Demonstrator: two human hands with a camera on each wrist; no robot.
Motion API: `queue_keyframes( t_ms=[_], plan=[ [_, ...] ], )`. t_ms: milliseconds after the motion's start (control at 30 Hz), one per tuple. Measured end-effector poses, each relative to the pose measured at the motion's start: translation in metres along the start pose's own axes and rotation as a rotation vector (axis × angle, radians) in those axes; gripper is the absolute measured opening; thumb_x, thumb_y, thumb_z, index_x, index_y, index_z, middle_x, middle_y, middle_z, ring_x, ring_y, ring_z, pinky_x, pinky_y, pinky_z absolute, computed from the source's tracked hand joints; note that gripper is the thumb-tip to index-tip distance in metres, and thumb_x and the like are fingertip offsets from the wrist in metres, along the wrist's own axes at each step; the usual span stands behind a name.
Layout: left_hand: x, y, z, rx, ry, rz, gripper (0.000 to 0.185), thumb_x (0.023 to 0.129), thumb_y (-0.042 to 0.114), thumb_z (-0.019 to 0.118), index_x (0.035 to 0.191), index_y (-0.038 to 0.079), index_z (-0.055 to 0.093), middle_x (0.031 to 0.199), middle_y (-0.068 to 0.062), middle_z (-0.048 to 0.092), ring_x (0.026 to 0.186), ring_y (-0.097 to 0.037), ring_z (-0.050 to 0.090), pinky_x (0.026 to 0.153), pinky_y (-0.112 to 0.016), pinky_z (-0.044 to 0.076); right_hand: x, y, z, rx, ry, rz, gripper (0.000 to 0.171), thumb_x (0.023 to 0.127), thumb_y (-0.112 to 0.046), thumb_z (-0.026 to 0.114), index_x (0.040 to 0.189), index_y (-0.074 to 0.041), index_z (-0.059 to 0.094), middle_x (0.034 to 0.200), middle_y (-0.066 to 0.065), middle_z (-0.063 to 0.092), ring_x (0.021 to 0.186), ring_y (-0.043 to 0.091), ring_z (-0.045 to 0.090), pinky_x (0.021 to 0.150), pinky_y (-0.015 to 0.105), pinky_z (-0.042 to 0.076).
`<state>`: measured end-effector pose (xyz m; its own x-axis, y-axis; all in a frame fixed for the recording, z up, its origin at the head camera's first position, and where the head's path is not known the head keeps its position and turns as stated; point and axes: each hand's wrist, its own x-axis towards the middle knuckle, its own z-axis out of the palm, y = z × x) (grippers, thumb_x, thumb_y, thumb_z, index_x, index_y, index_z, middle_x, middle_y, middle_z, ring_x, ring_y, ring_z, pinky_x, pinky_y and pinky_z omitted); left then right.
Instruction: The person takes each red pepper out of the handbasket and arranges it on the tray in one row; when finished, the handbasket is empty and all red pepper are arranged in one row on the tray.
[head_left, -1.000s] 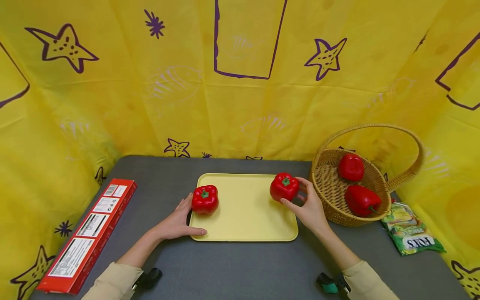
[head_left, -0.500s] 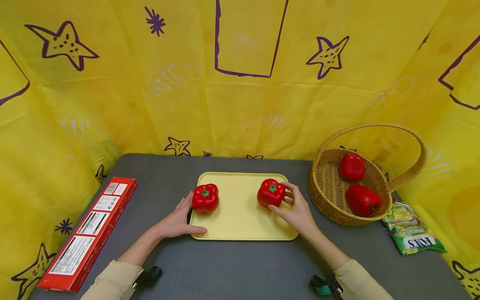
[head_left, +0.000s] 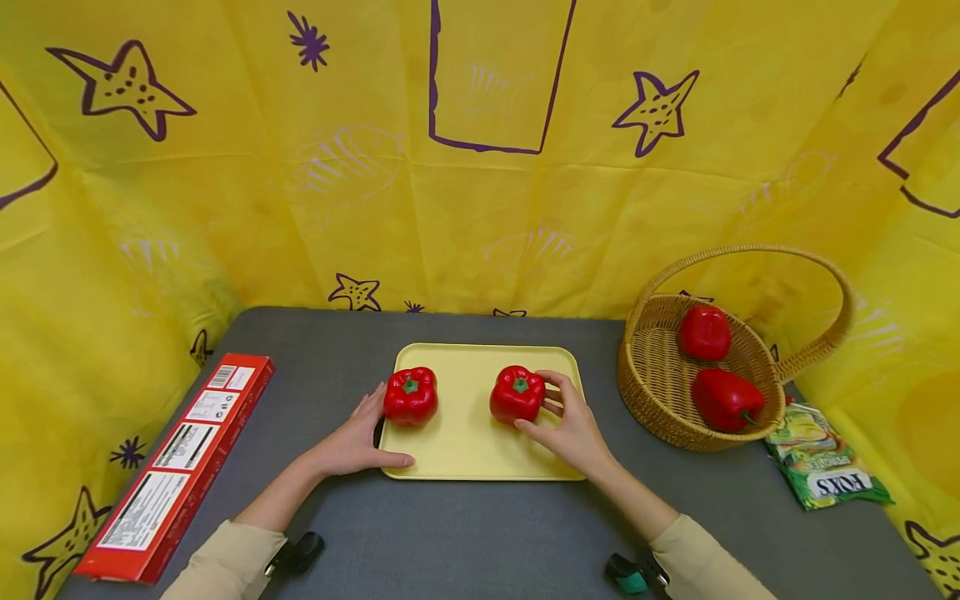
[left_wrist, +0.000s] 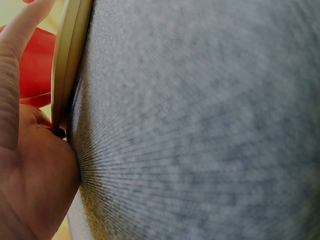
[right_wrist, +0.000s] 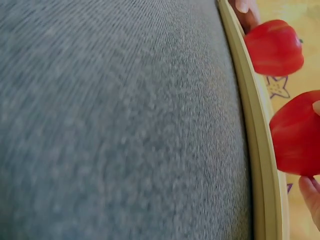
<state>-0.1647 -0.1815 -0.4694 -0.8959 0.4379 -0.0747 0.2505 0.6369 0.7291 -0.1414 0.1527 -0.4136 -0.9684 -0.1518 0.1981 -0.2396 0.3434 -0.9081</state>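
My right hand (head_left: 572, 429) holds a red bell pepper (head_left: 516, 400) between thumb and fingers, close over the pale yellow tray (head_left: 465, 458), right of its middle. The green stem faces up. A second red bell pepper (head_left: 410, 400) stands on the tray's left part. Beside it my left hand (head_left: 351, 442) rests at the tray's left edge, thumb stretched along the front corner and fingers reaching up next to the pepper. In the right wrist view the held pepper (right_wrist: 297, 140) shows just behind the tray rim (right_wrist: 257, 130), fingertips at its sides.
A wicker basket (head_left: 656, 408) with a tall handle stands at the right, two red bell peppers (head_left: 703, 333) inside. A green Fox's packet (head_left: 825, 458) lies beyond it. At the left lies a long red box (head_left: 180, 467). Yellow cloth (head_left: 480, 225) hangs behind the grey table (head_left: 450, 542).
My right hand has moved left over the tray with the bell pepper, from the right edge towards the middle. The left hand and the other bell pepper have stayed in place.
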Motion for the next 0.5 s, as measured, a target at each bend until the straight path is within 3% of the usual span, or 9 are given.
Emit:
queue_keyframes(
  t_ms=[267,500],
  plan=[
    [0.000,0.000,0.000,0.000,-0.002,0.000,0.117,0.064,0.054,0.075,0.148,0.009,0.007,0.152,-0.016,0.006,0.138,-0.035,0.001,0.108,-0.056,0.005,0.003,0.000,0.010,0.036,-0.028,0.007,0.069,0.070,-0.003,0.078,0.128,0.003,0.040,0.127,0.018,0.046,0.111,0.036,0.051,0.091,0.050,0.043],
    [0.000,0.001,0.000,0.000,-0.007,-0.022,0.118,0.064,0.055,0.075,0.148,0.009,0.006,0.152,-0.016,0.005,0.138,-0.037,0.000,0.107,-0.057,0.007,0.011,0.028,0.022,0.049,-0.029,0.021,0.073,0.067,-0.013,0.082,0.128,-0.011,0.043,0.127,0.006,0.048,0.111,0.028,0.052,0.090,0.043,0.046]
  ],
)
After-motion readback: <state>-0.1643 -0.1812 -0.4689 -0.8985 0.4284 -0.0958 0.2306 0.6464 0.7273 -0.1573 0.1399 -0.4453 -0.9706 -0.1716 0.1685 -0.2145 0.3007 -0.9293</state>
